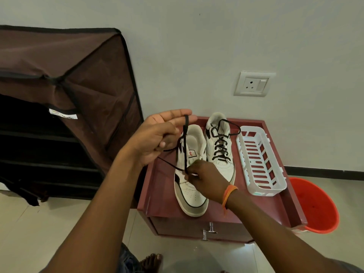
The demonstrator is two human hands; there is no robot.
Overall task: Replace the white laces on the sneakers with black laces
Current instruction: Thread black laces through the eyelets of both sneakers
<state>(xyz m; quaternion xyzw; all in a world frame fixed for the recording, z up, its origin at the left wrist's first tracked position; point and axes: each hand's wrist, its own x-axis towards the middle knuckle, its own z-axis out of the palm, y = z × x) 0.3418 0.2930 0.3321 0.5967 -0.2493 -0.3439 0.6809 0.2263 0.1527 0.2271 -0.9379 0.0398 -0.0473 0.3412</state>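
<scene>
Landmark: the maroon cabinet (pixel 275 205) is standing against the wall, its raised rim framing the top on the left, back and right sides.
Left sneaker: the left sneaker (pixel 192 196) is lying on the cabinet top, toe pointing at the front edge and sole tip sitting close to that edge; no lace is showing across its toe area.
Right sneaker: the right sneaker (pixel 221 146) is sitting just beside it toward the cabinet's back, already carrying a black lacing (pixel 221 148) whose loose loop is trailing toward the back rim.
Black lace: the black lace (pixel 185 146) is running taut from above the cabinet's back-left corner down to the left sneaker's eyelet area, with a loose tail slanting out over the cabinet's left side.
Left hand: the left hand (pixel 157 138) is hovering above the cabinet's back-left corner, palm up, upper fingers stretched out with the lace looped over them and lower fingers curling round the strand.
Right hand: the right hand (pixel 204 180) is pinching the lace low over the left sneaker's throat, an orange wristband (pixel 228 196) sitting on its wrist.
Basket: the white basket (pixel 260 160) is lying along the cabinet's right rim, just beside the right sneaker.
Open room: bare top is showing left of the left sneaker and along the front right.
Surroundings: a brown rack (pixel 59 99) is standing left of the cabinet; an orange bucket (pixel 315 205) is sitting on the floor off its right side.
</scene>
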